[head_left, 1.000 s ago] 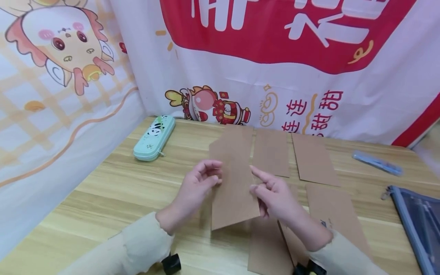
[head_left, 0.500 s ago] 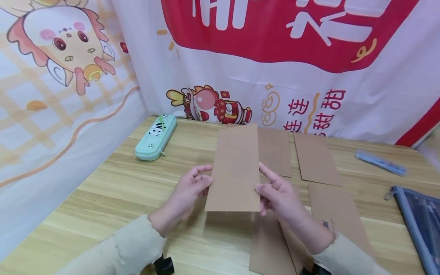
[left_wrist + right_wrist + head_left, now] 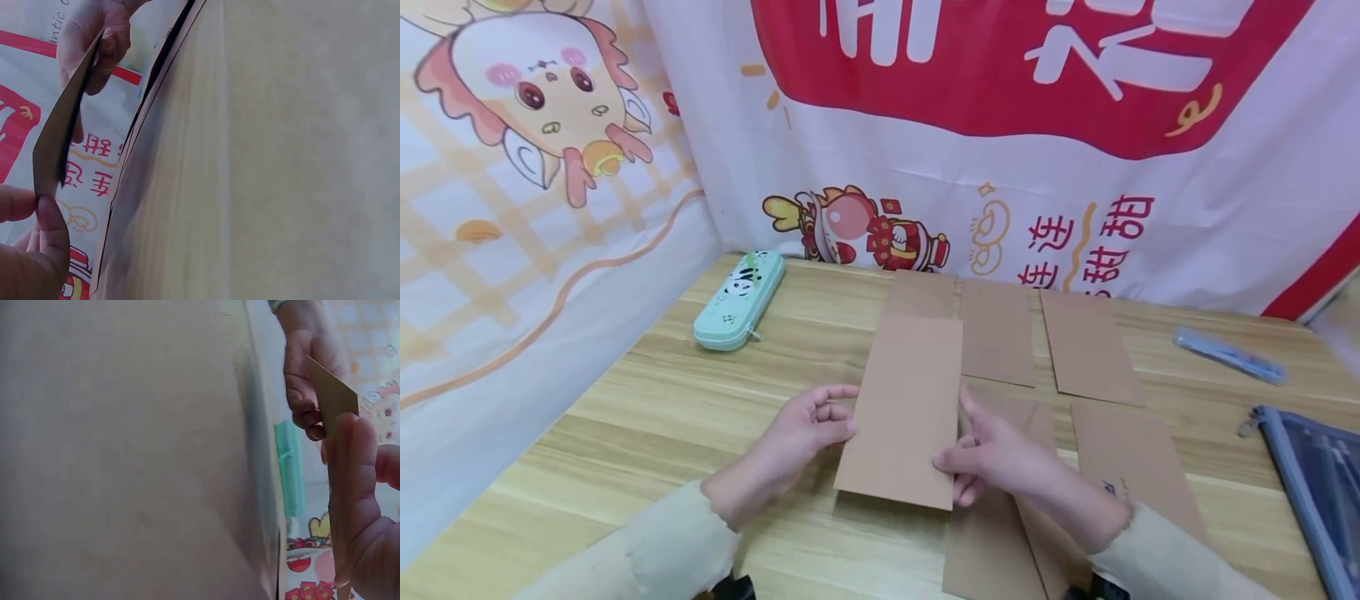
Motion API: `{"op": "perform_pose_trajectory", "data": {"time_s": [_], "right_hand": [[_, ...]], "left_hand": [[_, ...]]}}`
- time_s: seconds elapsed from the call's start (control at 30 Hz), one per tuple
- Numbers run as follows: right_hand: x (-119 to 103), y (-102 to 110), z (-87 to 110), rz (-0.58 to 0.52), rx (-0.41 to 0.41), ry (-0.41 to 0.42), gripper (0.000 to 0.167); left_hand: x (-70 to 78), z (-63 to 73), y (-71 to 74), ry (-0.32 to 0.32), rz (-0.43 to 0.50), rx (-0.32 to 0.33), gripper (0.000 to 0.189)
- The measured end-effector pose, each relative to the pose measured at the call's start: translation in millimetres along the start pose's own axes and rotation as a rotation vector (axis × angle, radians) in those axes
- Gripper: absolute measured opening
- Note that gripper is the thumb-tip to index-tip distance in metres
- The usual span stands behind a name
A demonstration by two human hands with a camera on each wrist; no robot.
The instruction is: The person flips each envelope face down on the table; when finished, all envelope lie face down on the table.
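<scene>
Backdrop (image 3: 925, 158) spans the far side, red panel (image 3: 1000, 100) up top. Wood table (image 3: 647, 433) runs up to it. Zip pouch (image 3: 1302, 500) sits at the right, cut off by the frame. We've got the brown card (image 3: 906, 417) raised above the table, between both hands. Long axis points away toward the backdrop, far end leaning slightly right; one short edge faces the near side. In the head view its far end overlaps the left back card (image 3: 920, 293); we can't tell if they touch. Middle back card (image 3: 997, 333) and right back card (image 3: 1092, 346) lie flat alongside. Marked card (image 3: 1138, 467) has dark writing, partly hidden by the right sleeve (image 3: 1172, 550). Right hand (image 3: 996, 450): pinching the right long edge, thumb on top. Left hand (image 3: 801, 433): thumb and index pinching the left edge. Pencil case (image 3: 740, 302) back left; blue tool (image 3: 1228, 356) back right.
</scene>
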State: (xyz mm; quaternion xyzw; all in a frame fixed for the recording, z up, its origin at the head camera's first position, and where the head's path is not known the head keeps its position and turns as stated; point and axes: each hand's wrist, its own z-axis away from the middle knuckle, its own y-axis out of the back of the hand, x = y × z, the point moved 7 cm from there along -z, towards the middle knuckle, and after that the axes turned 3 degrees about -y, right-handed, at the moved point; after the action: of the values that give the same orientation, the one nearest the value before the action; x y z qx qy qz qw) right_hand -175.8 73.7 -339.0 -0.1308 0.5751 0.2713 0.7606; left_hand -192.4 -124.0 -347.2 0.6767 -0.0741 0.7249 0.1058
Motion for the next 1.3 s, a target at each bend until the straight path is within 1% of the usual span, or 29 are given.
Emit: {"op": "perform_pose_trajectory", "data": {"time_s": [0.07,0.13,0.27,0.37,0.47,0.53,0.63,0.77,0.97,1.13,1.23,1.3], "right_hand": [[4.5,-3.7,-1.4,0.01,-0.006,-0.046,0.107],[8.2,-8.5,-2.9,0.021,-0.016,-0.079,0.108],[14.5,-16.8,-4.8,0.033,-0.029,-0.128,0.11],[18.8,-20.5,-5.8,0.04,-0.024,-0.167,0.11],[22.4,-23.2,-7.0,0.058,-0.021,-0.204,0.11],[24.8,-25.3,-7.7,0.069,-0.03,-0.226,0.109],[27.9,-28.2,-8.7,0.082,-0.047,-0.246,0.11],[29.0,-29.7,-10.0,0.122,-0.054,-0.25,0.111],[27.4,-29.7,-11.7,0.223,-0.061,-0.247,0.11],[27.4,-30.6,-11.8,0.206,-0.081,-0.26,0.109],[27.0,-30.6,-9.9,0.192,-0.097,-0.261,0.109],[26.1,-30.7,-8.4,0.186,-0.108,-0.254,0.108]], "left_hand": [[-1.4,3.3,1.3,0.007,-0.028,-0.029,0.05],[-3.1,7.4,3.2,0.027,-0.061,-0.048,0.052],[-8.6,13.8,5.6,0.087,-0.092,-0.094,0.055],[-11.6,15.8,5.8,0.098,-0.097,-0.132,0.055],[-14.1,15.8,6.5,0.093,-0.11,-0.148,0.054],[-14.8,15.5,8.0,0.09,-0.146,-0.144,0.053],[-15.0,14.6,11.0,0.086,-0.237,-0.128,0.052],[-13.5,14.6,14.8,0.088,-0.322,-0.11,0.051],[-11.8,15.9,18.0,0.099,-0.368,-0.086,0.048],[-12.1,18.3,17.9,0.095,-0.381,-0.088,0.048],[-12.9,19.2,17.6,0.088,-0.364,-0.095,0.049],[-13.1,19.4,17.7,0.099,-0.345,-0.089,0.05]]}}
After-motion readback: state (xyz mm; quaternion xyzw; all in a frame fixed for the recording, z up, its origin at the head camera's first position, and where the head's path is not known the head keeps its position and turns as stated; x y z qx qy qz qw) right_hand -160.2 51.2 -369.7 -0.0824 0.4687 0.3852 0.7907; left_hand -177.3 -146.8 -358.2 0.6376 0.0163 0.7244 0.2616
